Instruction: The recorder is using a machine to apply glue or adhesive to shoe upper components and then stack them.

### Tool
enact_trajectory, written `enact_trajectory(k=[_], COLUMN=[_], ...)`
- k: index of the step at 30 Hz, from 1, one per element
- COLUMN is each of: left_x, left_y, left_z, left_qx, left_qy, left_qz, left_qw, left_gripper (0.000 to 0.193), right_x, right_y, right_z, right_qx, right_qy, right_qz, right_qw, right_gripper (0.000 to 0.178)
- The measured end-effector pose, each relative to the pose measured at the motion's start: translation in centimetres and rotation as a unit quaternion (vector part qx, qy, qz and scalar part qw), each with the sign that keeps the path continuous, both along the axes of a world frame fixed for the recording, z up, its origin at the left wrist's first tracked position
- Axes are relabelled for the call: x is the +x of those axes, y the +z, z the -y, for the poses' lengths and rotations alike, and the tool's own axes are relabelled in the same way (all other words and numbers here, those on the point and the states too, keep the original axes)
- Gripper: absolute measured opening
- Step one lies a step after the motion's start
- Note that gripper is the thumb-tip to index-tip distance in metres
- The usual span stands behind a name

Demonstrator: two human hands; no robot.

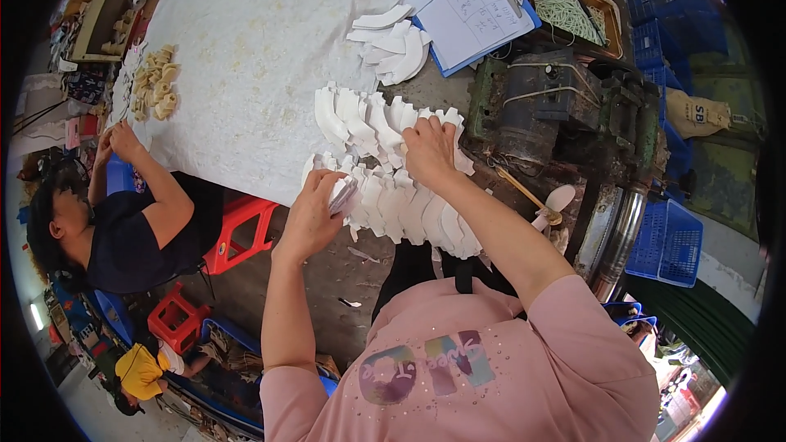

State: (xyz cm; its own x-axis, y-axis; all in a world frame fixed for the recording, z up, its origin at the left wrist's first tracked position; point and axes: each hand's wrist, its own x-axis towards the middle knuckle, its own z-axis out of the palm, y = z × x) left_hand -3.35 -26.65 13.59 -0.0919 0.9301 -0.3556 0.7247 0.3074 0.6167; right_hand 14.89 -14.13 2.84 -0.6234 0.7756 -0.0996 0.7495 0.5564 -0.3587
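While the left hand (pixel 315 206) is closed round a small stack of thin, whitish flat pieces (pixel 344 194), the right hand (pixel 430 151) reaches fingers-down into the far row of white, curved, notched-end pieces (pixel 352 119); can't tell if it's pinching one. Step looks like gathering or arranging pieces. Next move probably needs a clean pinch, neighbours undisturbed. Far row extends both sides of right fingertips; near row of similar white curved pieces (pixel 401 209) sits just right of left-hand stack.
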Motion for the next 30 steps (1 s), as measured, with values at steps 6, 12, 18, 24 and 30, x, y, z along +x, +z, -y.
enact_trajectory(k=[6,12,18,24,30], left_x=[0.6,2.8,3.1,4.0,3.7], left_y=[0.0,-3.4,-7.2,-7.0,-7.3], left_z=[-0.7,-3.1,-5.1,-6.3,-6.3], left_qx=[0.001,0.000,-0.013,-0.089,-0.136], left_qy=[-0.002,-0.107,-0.138,-0.130,-0.155], left_qz=[0.040,0.077,0.076,0.083,0.078], left_qw=[0.999,0.991,0.988,0.984,0.976], left_gripper=[0.049,0.055,0.056,0.053,0.073], right_x=[0.2,0.3,0.1,-0.3,-1.4], right_y=[1.1,0.8,0.1,0.5,1.7], right_z=[-0.6,-0.7,-0.8,-0.9,-2.0], right_qx=[-0.042,-0.062,-0.067,-0.108,-0.147], right_qy=[-0.069,-0.015,-0.022,-0.052,-0.087], right_qz=[-0.082,0.016,0.008,-0.010,-0.030], right_qw=[0.993,0.998,0.997,0.993,0.985], right_gripper=[0.014,0.015,0.017,0.017,0.019])
